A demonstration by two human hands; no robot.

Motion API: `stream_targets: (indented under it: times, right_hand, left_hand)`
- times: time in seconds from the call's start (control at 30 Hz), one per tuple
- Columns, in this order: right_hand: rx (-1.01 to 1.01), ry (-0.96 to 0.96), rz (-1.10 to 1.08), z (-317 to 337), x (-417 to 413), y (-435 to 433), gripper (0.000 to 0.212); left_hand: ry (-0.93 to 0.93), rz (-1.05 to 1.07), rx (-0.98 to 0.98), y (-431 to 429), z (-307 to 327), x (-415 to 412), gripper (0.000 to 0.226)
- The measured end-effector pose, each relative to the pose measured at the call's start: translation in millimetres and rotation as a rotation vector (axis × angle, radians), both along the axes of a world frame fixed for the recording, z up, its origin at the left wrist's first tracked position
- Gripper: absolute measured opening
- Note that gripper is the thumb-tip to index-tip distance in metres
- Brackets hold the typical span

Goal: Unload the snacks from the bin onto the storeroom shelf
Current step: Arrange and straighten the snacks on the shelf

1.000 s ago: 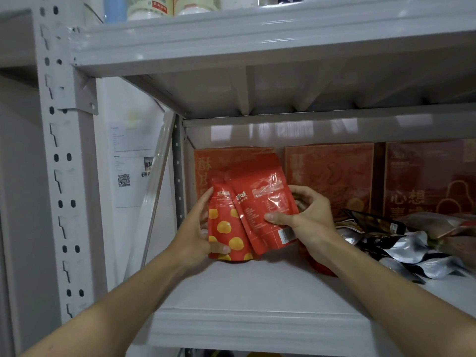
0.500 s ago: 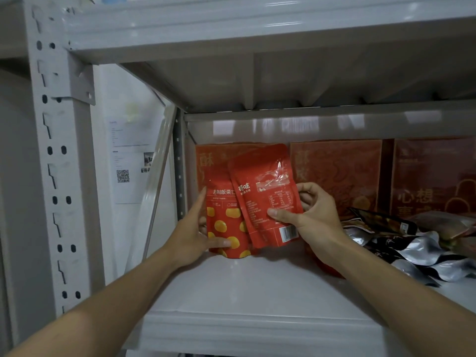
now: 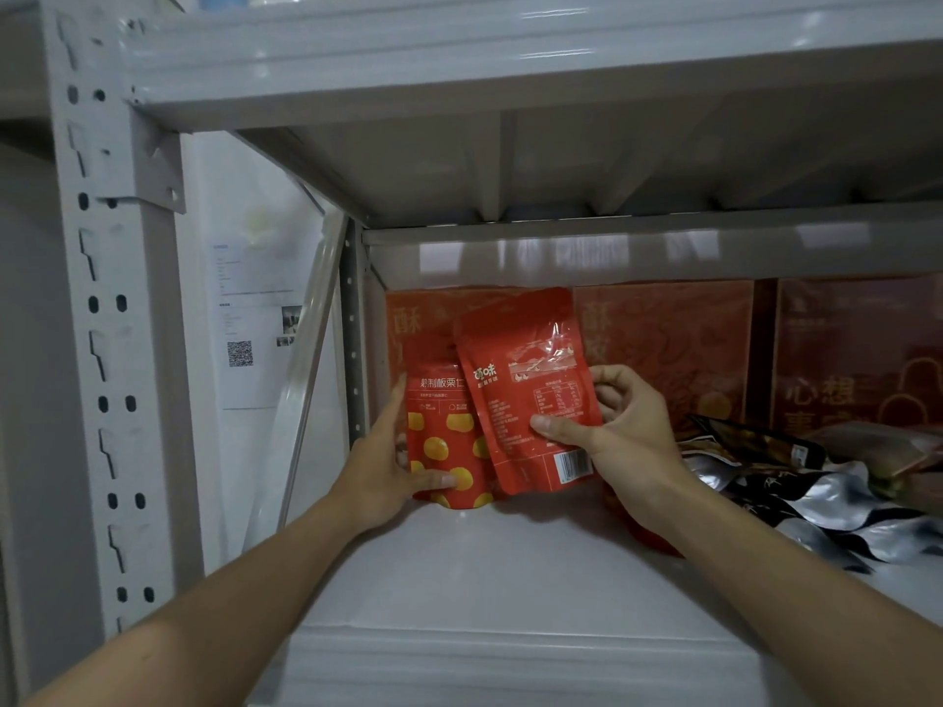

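Observation:
Two red snack pouches stand at the back left of the grey shelf [image 3: 510, 568]. The left pouch [image 3: 441, 441], printed with yellow chestnuts, is upright; my left hand [image 3: 388, 461] holds it, thumb across its lower front and fingers along its left edge. The right pouch [image 3: 525, 390] shows its back label and barcode and overlaps the left one, tilted slightly. My right hand [image 3: 612, 431] grips it, thumb on the front and fingers curled behind its right edge. The bin is out of view.
Red gift boxes [image 3: 663, 349] line the shelf's back. A heap of silver and black foil packets [image 3: 816, 492] lies at the right. A red item [image 3: 648, 533] sits under my right wrist. The upper shelf [image 3: 510, 68] hangs close overhead; the upright post [image 3: 107, 324] stands left.
Both hands have pushed the two pouches a little further back and more upright against the red box. The grips are unchanged.

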State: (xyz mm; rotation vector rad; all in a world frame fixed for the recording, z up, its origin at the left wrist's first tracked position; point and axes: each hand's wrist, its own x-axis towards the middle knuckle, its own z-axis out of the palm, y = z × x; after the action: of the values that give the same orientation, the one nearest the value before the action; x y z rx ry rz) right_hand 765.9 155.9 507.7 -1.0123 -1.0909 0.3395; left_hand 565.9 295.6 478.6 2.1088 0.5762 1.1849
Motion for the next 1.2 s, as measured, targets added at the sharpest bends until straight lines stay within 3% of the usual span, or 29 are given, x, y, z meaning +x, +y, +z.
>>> stream_targets:
  times: [0.1,0.2,0.3,0.4,0.5,0.73,0.9,1.03,1.2]
  right_hand:
    - [0.009,0.03,-0.001,1.1,-1.3,-2.3,0.064]
    - [0.032,0.09,-0.006,2.9,-2.2,-6.2,0.062]
    - [0.065,0.136,-0.03,5.6,-4.0,-10.3,0.059]
    - [0.109,0.19,-0.024,6.5,-9.6,-10.8,0.057]
    - [0.159,0.248,0.025,5.9,-22.7,-9.4,0.049]
    - [0.172,0.34,0.138,5.7,-39.9,-8.9,0.028]
    - [0.177,0.353,0.333,6.9,-47.3,-14.5,0.016]
    - [0.157,0.3,0.431,8.6,-48.4,-22.9,0.021]
    - [0.138,0.24,0.388,8.4,-46.1,-21.6,0.025]
  left_hand:
    - [-0.004,0.094,0.059,-6.3,2.2,-3.4,0.111]
    - [-0.199,0.217,-0.006,-21.6,9.3,-6.4,0.092]
    - [-0.133,0.428,0.225,-40.0,17.0,-10.3,0.073]
    - [-0.051,0.277,0.258,-60.8,17.6,-4.4,0.062]
    - [0.009,0.097,0.222,-78.2,16.6,10.5,0.07]
    - [-0.103,0.012,0.113,-86.5,14.9,21.6,0.079]
    - [-0.188,-0.124,-0.019,-91.1,13.0,24.4,0.094]
    - [-0.215,-0.147,-0.029,-95.1,14.3,24.3,0.106]
    - [-0.293,-0.159,-0.152,-94.2,14.0,23.0,0.091]
